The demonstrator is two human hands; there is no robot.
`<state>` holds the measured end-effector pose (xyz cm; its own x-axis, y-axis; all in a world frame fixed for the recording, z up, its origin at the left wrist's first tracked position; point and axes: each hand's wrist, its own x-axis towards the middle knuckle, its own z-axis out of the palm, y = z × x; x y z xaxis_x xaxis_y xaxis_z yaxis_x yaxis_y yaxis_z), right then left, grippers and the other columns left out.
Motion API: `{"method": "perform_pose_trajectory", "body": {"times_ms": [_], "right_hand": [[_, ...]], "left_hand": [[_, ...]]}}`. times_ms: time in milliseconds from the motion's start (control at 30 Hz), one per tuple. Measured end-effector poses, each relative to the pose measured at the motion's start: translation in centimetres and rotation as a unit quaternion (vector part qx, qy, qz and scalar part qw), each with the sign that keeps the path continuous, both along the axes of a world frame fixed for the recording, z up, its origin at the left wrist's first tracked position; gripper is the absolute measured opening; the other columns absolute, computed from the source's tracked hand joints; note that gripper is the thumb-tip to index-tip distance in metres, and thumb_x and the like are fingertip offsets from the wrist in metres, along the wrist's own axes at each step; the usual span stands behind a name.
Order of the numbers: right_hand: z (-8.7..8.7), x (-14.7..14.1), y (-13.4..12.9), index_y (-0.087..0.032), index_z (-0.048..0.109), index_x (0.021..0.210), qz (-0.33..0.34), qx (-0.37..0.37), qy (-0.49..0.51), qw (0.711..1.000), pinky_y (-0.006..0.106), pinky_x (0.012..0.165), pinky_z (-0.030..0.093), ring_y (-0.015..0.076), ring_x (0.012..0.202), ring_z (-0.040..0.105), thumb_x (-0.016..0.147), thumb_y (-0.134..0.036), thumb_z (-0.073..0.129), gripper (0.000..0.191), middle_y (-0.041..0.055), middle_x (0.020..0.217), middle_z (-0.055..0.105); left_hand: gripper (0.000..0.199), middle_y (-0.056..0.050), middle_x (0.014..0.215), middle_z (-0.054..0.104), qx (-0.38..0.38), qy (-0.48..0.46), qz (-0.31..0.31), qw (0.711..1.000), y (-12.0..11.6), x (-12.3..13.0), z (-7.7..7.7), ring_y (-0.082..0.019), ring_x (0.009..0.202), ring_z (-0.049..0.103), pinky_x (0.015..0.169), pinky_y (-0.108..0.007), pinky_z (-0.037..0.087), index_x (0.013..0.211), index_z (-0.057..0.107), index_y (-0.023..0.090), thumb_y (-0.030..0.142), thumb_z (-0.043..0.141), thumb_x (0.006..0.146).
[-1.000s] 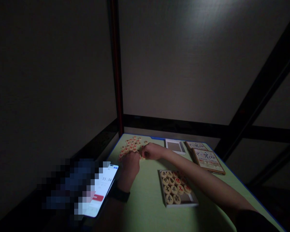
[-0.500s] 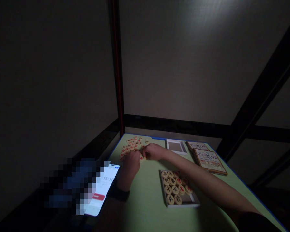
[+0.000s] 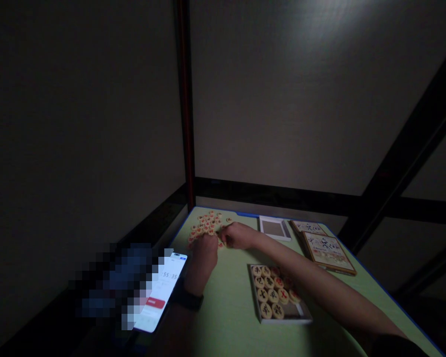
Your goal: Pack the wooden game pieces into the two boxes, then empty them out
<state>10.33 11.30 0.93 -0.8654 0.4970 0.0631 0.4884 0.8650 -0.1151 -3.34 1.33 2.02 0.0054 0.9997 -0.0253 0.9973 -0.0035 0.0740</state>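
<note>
Round wooden xiangqi pieces (image 3: 204, 229) with red and dark characters lie in a loose cluster at the far left of the green table (image 3: 230, 297). My left hand (image 3: 205, 252), wearing a dark wristband, is at the near edge of the cluster with curled fingers; the fingertips are hidden behind the hand. Just to its right, my right hand (image 3: 238, 234) reaches in from the right, thumb and fingers pinched together. Whatever either hand holds is too small and dark to make out. A shallow box (image 3: 288, 321) below my right forearm holds several pieces in rows, partly covered by the arm.
An open white box part (image 3: 275, 229) lies at the back of the table. Beside it, two printed box lids (image 3: 326, 249) overlap on the right. A lit phone (image 3: 162, 292) showing a timer stands at the left edge. Walls (image 3: 275, 99) enclose the table's back and left.
The view has shifted slightly, so everything sits a little further right. Both hands stay beside the loose pieces, with only small finger movement. The pieces in the box look the same.
</note>
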Motion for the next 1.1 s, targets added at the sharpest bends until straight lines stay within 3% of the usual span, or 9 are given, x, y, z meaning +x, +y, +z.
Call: {"method": "perform_pose_trajectory", "body": {"times_ms": [200, 467, 700, 1100], "right_hand": [[0.0, 0.1, 0.4, -0.015, 0.071, 0.072, 0.022, -0.052, 0.026, 0.998, 0.021, 0.063, 0.039, 0.0116, 0.064, 0.058, 0.064, 0.001, 0.061, 0.021, -0.0001, 0.07, 0.07], [0.6, 0.2, 0.4, -0.015, 0.072, 0.073, 0.014, -0.083, 0.034, 0.996, 0.018, 0.061, 0.04, 0.0088, 0.061, 0.057, 0.064, 0.003, 0.063, 0.022, -0.0033, 0.067, 0.068], [0.1, 0.1, 0.2, -0.015, 0.074, 0.076, 0.001, -0.098, 0.028, 0.995, 0.019, 0.061, 0.039, 0.0101, 0.062, 0.059, 0.063, -0.003, 0.071, 0.018, -0.0028, 0.066, 0.069], [0.2, 0.1, 0.2, -0.016, 0.073, 0.077, 0.011, -0.061, -0.003, 0.998, 0.02, 0.063, 0.038, 0.0103, 0.064, 0.058, 0.067, -0.003, 0.065, 0.018, -0.0019, 0.07, 0.07]], "left_hand": [[0.035, -0.016, 0.11, 0.067, -0.003, -0.013, 0.013, 1.0, 0.1, 0.0, 0.1, -0.022, 0.103, 0.065, 0.082, -0.029, 0.049, 0.108, 0.067, 0.013, 0.006, 0.036, 0.092], [0.024, -0.015, 0.112, 0.067, 0.023, -0.034, 0.005, 0.999, 0.5, -0.3, -1.0, -0.022, 0.106, 0.064, 0.088, -0.03, 0.049, 0.108, 0.067, 0.014, 0.016, 0.051, 0.091], [0.026, -0.014, 0.11, 0.069, 0.021, -0.03, 0.0, 0.999, 0.3, 0.1, -0.1, -0.024, 0.103, 0.066, 0.085, -0.031, 0.05, 0.111, 0.069, 0.017, 0.02, 0.054, 0.09], [0.027, -0.016, 0.114, 0.067, 0.0, -0.027, -0.006, 1.0, 0.5, -0.1, -0.1, -0.024, 0.103, 0.065, 0.084, -0.03, 0.049, 0.113, 0.069, 0.017, 0.024, 0.056, 0.09]]}}
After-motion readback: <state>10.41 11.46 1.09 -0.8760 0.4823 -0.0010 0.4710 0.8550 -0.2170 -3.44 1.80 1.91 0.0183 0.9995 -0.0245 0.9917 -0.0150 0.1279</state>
